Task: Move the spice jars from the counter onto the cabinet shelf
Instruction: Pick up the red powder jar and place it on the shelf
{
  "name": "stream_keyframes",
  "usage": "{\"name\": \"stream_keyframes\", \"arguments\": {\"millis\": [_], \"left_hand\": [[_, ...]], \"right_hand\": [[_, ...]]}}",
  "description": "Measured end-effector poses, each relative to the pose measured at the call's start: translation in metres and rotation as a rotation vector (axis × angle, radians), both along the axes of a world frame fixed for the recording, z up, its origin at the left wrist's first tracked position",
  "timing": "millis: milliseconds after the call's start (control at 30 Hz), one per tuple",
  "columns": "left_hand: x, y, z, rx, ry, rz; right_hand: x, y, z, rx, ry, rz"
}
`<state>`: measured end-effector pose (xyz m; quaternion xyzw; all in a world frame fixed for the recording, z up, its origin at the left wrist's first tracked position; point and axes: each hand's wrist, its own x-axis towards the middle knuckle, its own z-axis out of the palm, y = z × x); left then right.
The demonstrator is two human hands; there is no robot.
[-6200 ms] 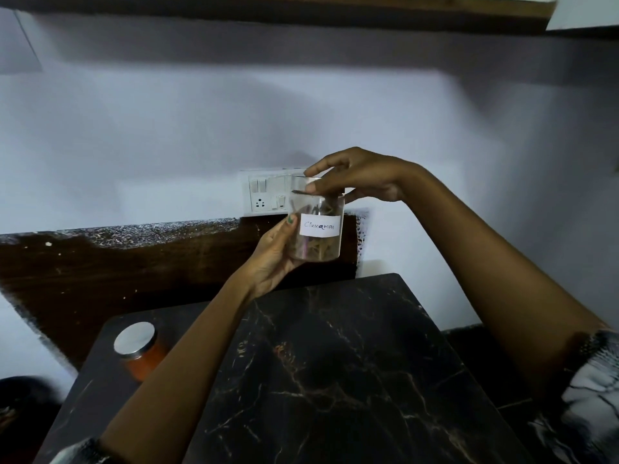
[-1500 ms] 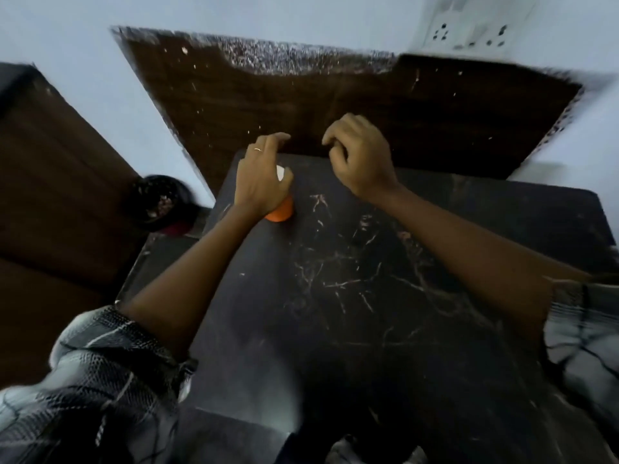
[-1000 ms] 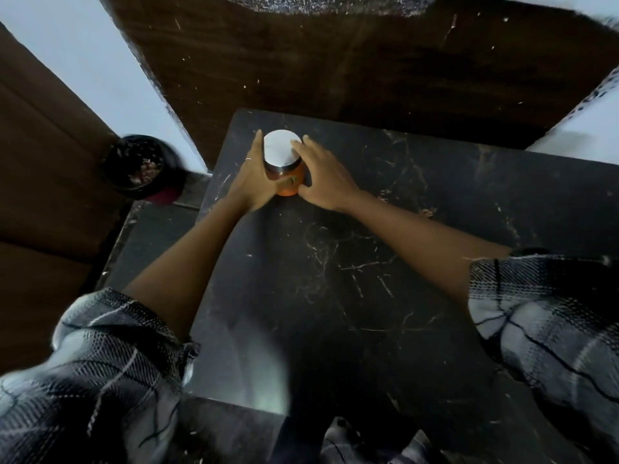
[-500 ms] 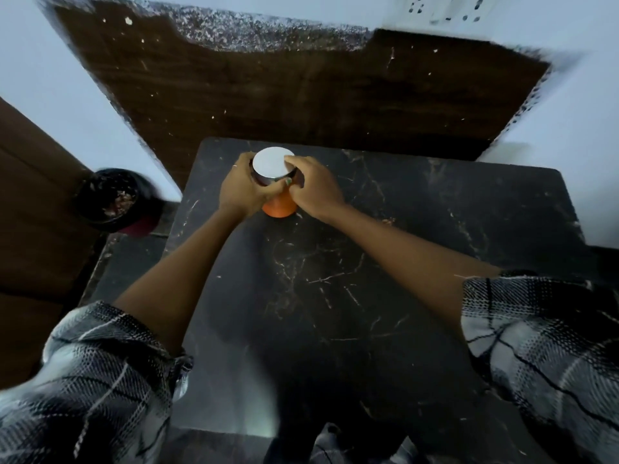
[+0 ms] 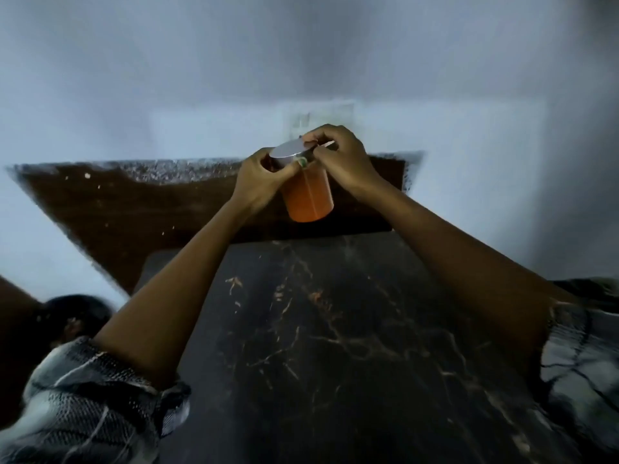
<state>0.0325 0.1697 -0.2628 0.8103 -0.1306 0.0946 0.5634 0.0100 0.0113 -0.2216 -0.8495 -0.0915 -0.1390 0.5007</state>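
Head view. A clear plastic spice jar filled with orange powder and closed by a flat silver metal lid is held in the air, clear of the dark marble-patterned surface and in front of the dark brown backsplash panel. The left hand wraps the upper body of the jar just below the lid, fingers curled round it. The right hand grips the lid rim from the opposite side, fingers and thumb curled over the edge. Both hands hold the same jar. A white wall socket plate shows blurred on the wall behind. A dark round container sits low at the left, beside the surface. Plaid sleeves cover both upper forearms. The cabinet shelf is not in view.

Handling judgement: the jar is likely light and rigid, with smooth walls that may slip under a loose grip. Take hold round the body, not by the lid alone, since the lid could loosen. Keep the jar upright during the lift to the shelf.
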Motion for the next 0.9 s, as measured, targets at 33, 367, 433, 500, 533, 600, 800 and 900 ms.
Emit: {"name": "stream_keyframes", "arguments": {"millis": [33, 367, 433, 500, 533, 600, 800, 900], "left_hand": [[0.000, -0.011, 0.013, -0.019, -0.010, -0.017], [-0.018, -0.070, 0.107, -0.255, 0.018, -0.166], [-0.022, -0.073, 0.120, -0.263, 0.016, -0.226], [-0.024, -0.075, 0.129, -0.273, 0.005, -0.270], [-0.025, -0.075, 0.132, -0.283, 0.001, -0.286], [-0.027, -0.077, 0.134, -0.308, -0.010, -0.311], [-0.036, -0.088, 0.125, -0.357, -0.012, -0.329], [-0.041, -0.089, 0.110, -0.339, 0.033, -0.320]], "right_hand": [[-0.004, -0.013, 0.016, 0.035, 0.005, 0.026], [-0.036, -0.083, 0.114, 0.141, 0.030, 0.258], [-0.040, -0.089, 0.123, 0.165, 0.049, 0.302], [-0.044, -0.093, 0.129, 0.201, 0.031, 0.303], [-0.046, -0.093, 0.132, 0.217, 0.005, 0.279], [-0.049, -0.092, 0.134, 0.236, -0.054, 0.208], [-0.052, -0.075, 0.133, 0.297, -0.207, -0.081], [-0.054, -0.070, 0.135, 0.280, -0.281, -0.249]]}}
